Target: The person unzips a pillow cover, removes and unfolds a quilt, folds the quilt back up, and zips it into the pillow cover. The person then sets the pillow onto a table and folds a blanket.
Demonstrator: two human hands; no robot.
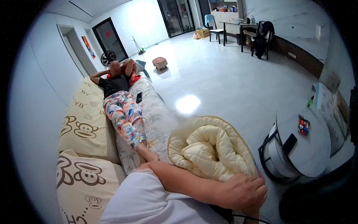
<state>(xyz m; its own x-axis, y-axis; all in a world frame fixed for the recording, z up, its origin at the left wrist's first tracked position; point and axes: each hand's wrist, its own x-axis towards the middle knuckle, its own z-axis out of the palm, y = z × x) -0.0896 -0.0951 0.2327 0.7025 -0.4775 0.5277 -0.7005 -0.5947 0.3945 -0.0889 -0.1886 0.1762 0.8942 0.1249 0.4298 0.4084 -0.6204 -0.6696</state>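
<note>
A thick cream quilt [220, 149], rolled into a loose bundle with a darker piped edge, stands at the end of the sofa in front of me. My left arm reaches across from a white sleeve. At the quilt's lower right edge, my left hand [240, 192] is closed, its fingers curled against the fabric. A bit of skin shows just under that hand at the bottom of the view; it may belong to my right hand, but its fingers are hidden. A thin dark cable runs close by.
A person [119, 93] lies on the sofa with feet near the quilt and a phone [139, 98] alongside. Cushions [87, 130] line the left. A round table [317, 149] with a dark phone stands right. Farther off are a stool [160, 62], fan [108, 58] and desk [238, 24].
</note>
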